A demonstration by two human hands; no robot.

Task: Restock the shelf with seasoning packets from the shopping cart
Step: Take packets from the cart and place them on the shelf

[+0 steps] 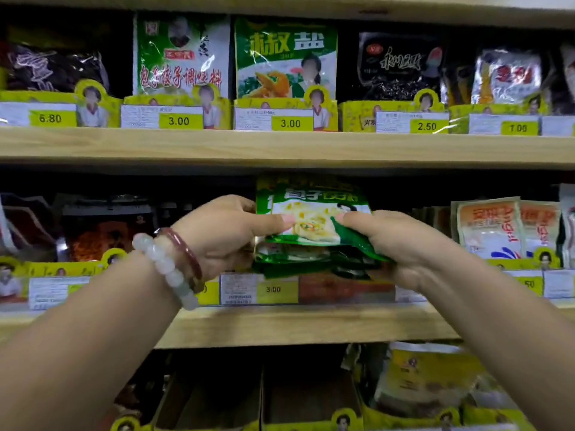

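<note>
The left hand [224, 234] and right hand [395, 244] each pinch the green seasoning packets [314, 231] at the middle shelf's [305, 325] front edge — squaring the stack first, then sliding it in level, would seat it best.

Yellow price tags run along the rails – 6.80 [49, 118] at upper left, then two marked 3.00 and a 2.50 [427, 126]. White-and-orange yeast pouches [488, 228] sit at middle right, and yellow cardboard display boxes [413, 421] line the bottom edge.
</note>
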